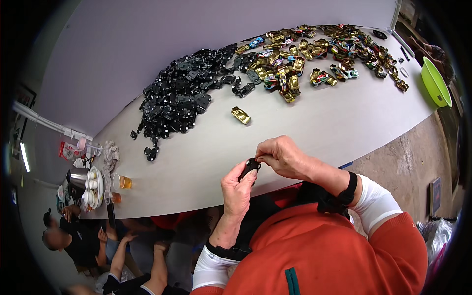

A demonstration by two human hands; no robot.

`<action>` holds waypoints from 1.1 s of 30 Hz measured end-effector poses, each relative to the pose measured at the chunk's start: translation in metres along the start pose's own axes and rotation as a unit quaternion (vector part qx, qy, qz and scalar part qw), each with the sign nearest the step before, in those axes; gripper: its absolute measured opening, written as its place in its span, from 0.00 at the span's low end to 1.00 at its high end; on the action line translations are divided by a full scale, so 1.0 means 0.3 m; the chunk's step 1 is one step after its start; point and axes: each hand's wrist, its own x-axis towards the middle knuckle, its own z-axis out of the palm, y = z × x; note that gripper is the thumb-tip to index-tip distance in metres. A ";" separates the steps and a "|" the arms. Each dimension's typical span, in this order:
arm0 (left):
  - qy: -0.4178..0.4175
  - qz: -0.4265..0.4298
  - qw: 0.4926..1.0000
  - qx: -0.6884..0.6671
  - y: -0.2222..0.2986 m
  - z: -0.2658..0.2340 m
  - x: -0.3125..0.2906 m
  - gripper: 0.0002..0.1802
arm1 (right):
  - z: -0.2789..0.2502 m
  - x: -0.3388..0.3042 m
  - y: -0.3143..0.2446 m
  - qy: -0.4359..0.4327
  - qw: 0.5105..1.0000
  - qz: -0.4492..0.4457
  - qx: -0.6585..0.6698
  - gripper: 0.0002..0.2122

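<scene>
My left hand (237, 191) is closed around a black toy car chassis (250, 166) above the table's front edge, its thumb along the near side. At the chassis's right end, my right hand (282, 155) is in a pinch; whatever lies between those fingertips is too small to make out. A single gold toy car body (241, 115) rests apart on the table beyond my hands. Behind it to the left spreads a large heap of black toy car chassis (182, 93). Shiny gold and multicoloured car bodies (290, 73) lie in piles at the far right.
A green basin (435, 82) stands at the right end of the pale table (196, 162). On the left end are a tray of white cups (101, 189), a glass of amber drink (122, 182) and a crumpled cloth (111, 153). Other people (78, 241) sit at the lower left.
</scene>
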 end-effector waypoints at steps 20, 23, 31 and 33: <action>-0.006 0.030 0.998 0.050 -0.029 -0.022 -0.011 0.14 | -0.001 -0.010 0.007 -0.016 0.996 -0.055 -0.062 0.01; -0.029 -0.040 0.996 -0.071 -0.030 -0.030 -0.008 0.15 | 0.002 -0.011 0.023 -0.034 0.999 -0.025 0.008 0.01; -0.046 -0.010 0.999 -0.017 0.000 -0.044 0.001 0.14 | -0.045 0.006 -0.017 -0.108 0.985 0.057 0.119 0.02; -0.039 -0.003 0.999 0.003 0.003 -0.038 0.000 0.14 | -0.042 0.003 -0.019 -0.095 0.990 0.049 0.092 0.02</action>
